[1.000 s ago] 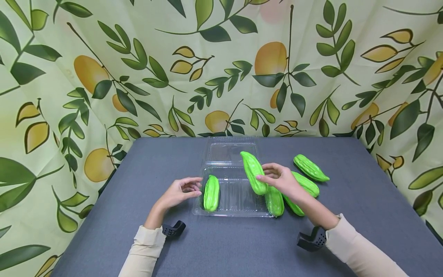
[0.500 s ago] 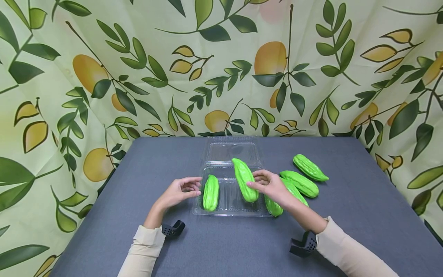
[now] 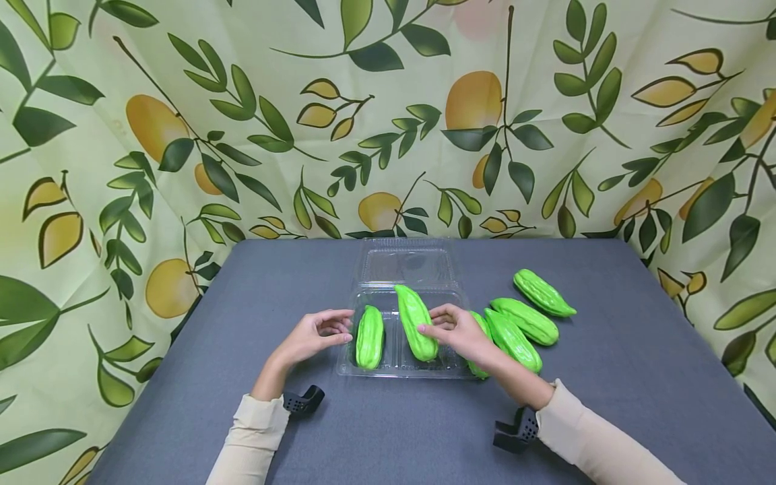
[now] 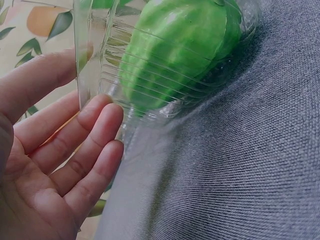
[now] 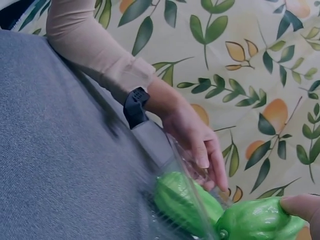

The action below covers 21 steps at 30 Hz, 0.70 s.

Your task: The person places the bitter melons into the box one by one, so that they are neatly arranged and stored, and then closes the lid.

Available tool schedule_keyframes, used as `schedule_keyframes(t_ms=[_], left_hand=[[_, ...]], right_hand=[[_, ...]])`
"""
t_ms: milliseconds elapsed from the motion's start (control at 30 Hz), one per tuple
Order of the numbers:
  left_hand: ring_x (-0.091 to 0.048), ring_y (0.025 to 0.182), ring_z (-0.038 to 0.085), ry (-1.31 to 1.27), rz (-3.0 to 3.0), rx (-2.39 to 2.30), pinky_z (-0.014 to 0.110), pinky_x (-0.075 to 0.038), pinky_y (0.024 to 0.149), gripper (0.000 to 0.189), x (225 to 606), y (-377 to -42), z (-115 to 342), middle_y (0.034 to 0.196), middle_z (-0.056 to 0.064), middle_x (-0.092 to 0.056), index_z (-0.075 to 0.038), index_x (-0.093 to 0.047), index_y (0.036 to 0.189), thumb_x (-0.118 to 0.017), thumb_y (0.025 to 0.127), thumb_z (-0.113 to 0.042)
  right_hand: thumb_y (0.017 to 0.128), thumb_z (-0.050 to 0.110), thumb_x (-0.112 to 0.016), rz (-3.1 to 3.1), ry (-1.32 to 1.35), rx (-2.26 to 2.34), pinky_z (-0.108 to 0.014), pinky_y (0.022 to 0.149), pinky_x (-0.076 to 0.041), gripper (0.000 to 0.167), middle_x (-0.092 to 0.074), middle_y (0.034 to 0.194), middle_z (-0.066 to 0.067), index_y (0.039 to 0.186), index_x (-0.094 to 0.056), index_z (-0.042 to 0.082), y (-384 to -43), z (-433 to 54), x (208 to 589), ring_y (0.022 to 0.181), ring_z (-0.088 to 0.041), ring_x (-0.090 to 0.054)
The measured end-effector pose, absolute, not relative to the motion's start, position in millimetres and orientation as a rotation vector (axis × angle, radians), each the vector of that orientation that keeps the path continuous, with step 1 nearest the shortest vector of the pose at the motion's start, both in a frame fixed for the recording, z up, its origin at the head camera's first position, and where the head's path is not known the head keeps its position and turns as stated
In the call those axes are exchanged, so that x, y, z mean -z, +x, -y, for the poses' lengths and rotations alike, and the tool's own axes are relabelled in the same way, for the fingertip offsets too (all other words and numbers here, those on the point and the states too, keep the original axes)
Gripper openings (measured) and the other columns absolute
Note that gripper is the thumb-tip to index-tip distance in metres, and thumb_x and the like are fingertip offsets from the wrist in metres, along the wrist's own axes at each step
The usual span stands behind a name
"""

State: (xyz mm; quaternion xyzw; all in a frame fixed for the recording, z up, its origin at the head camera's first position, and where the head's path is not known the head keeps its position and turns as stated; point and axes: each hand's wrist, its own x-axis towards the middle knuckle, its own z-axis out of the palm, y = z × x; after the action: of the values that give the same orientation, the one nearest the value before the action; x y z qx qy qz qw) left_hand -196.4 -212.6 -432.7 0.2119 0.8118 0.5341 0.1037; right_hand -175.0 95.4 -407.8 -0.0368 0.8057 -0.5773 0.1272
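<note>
Pinched between my right hand's (image 3: 457, 331) thumb and fingers is a green bitter melon (image 3: 414, 323), tilted with its pointed end up and away, over the middle of a clear plastic clamshell box (image 3: 388, 372). Another bitter melon (image 3: 370, 337) lies lengthwise inside the box at its left side; the right wrist view shows it (image 5: 182, 200) through the clear wall. My left hand (image 3: 315, 335) is at the box's left rim, fingers loosely bent and apart from the thumb. In the left wrist view, its fingertips (image 4: 112, 114) are at the clear wall; whether they press it I cannot tell.
The box's lid (image 3: 407, 263) lies folded back behind it. Several bitter melons lie to the right, including one at the back (image 3: 544, 294) and one nearer (image 3: 514, 342); my right hand partly covers another (image 3: 477, 367). A patterned curtain (image 3: 388, 121) surrounds the grey table (image 3: 388, 431).
My right hand has moved left and slightly down with its bitter melon, from the box's right side to over its middle. The left hand has stayed in place.
</note>
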Motion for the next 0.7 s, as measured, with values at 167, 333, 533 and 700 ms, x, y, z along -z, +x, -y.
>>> schedule_keyframes(t_ms=[167, 333, 533, 700], left_hand=[[-0.060, 0.089, -0.005, 0.626, -2.395, -1.570, 0.015, -0.052, 0.085, 0.049, 432, -197, 213, 0.111, 0.031, -0.063, 0.010, -0.054, 0.129, -0.070, 0.086, -0.006], [-0.060, 0.089, -0.005, 0.624, -2.398, -1.563, 0.015, -0.052, 0.085, 0.049, 432, -196, 213, 0.112, 0.030, -0.063, 0.009, -0.054, 0.130, -0.070, 0.086, -0.007], [-0.060, 0.089, -0.004, 0.628, -2.399, -1.565, 0.015, -0.052, 0.084, 0.049, 432, -197, 212, 0.112, 0.030, -0.063, 0.010, -0.054, 0.129, -0.070, 0.086, -0.006], [-0.060, 0.089, -0.004, 0.623, -2.400, -1.562, 0.015, -0.052, 0.085, 0.049, 432, -196, 213, 0.112, 0.030, -0.063, 0.010, -0.054, 0.129, -0.070, 0.086, -0.007]], right_hand=[[0.086, 0.022, -0.071, -2.306, -0.085, 1.697, -0.031, 0.079, -0.058, 0.047, -0.060, 0.120, -0.026, 0.119, -0.053, -0.006, -175, -89, 415, 0.101, -0.022, -0.065], [0.086, 0.022, -0.071, -2.308, -0.069, 1.688, -0.032, 0.078, -0.058, 0.045, -0.062, 0.115, -0.024, 0.117, -0.054, -0.006, -176, -83, 420, 0.098, -0.021, -0.065], [0.086, 0.023, -0.071, -2.310, -0.004, 1.672, -0.033, 0.076, -0.059, 0.043, -0.062, 0.111, -0.022, 0.114, -0.054, -0.005, -178, -78, 421, 0.091, -0.020, -0.066], [0.086, 0.023, -0.071, -2.285, 0.032, 1.657, -0.034, 0.072, -0.060, 0.041, -0.061, 0.107, -0.021, 0.110, -0.053, -0.005, -181, -72, 424, 0.080, -0.018, -0.066]])
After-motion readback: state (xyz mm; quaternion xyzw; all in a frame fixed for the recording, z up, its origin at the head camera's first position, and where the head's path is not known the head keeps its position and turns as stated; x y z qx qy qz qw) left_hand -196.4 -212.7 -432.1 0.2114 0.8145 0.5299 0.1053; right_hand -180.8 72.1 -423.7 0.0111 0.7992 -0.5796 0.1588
